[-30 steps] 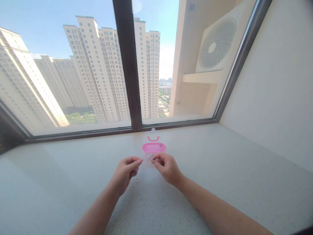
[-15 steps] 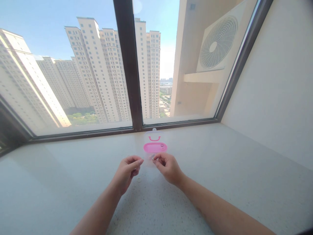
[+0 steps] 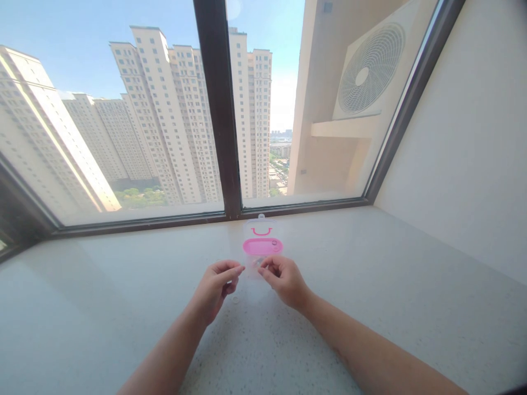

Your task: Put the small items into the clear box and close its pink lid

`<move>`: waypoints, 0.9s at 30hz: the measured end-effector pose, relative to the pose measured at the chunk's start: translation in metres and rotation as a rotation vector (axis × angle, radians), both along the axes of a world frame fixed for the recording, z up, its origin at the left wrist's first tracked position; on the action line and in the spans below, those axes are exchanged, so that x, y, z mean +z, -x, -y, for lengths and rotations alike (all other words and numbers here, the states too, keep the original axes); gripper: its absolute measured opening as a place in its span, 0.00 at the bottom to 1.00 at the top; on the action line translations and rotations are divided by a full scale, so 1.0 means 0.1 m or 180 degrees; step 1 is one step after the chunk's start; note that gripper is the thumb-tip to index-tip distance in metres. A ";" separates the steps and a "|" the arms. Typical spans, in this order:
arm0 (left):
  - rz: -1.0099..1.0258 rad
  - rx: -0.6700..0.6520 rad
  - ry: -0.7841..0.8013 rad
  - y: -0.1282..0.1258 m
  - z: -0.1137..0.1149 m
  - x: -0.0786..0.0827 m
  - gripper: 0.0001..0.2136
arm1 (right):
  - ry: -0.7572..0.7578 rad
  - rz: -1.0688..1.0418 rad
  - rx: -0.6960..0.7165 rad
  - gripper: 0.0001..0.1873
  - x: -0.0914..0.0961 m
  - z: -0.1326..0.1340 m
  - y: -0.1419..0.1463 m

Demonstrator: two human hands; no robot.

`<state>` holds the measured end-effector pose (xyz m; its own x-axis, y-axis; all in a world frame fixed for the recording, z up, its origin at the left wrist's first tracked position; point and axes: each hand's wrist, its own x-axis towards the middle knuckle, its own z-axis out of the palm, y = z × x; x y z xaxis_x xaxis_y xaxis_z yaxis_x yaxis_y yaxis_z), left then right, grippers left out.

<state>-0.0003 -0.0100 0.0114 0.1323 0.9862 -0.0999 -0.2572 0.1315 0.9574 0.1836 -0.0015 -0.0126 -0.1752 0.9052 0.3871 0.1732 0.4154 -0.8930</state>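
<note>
Though illegible, pink mark [image 3: 262, 231] on box [image 3: 262, 247]

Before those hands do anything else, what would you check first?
1. Left hand fully in view: ok.
2. Right hand fully in view: ok.
3. Something pinched in the fingers: cannot tell, too small.
4. Clear box with pink insert resting on the sill, just beyond the hands: ok.
5. Box lid shut: cannot tell.
6. Small ring lying loose on the sill by the left hand, well away from any edge: ok.
</note>
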 end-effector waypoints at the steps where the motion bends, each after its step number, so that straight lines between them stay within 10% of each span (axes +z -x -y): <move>1: -0.0007 0.0003 0.0015 0.00 0.00 0.00 0.11 | 0.0007 -0.0008 0.0007 0.08 0.00 0.00 0.00; 27: 0.0044 -0.0079 0.0004 0.01 0.00 -0.03 0.10 | 0.0010 -0.0020 0.0084 0.07 0.02 0.00 0.00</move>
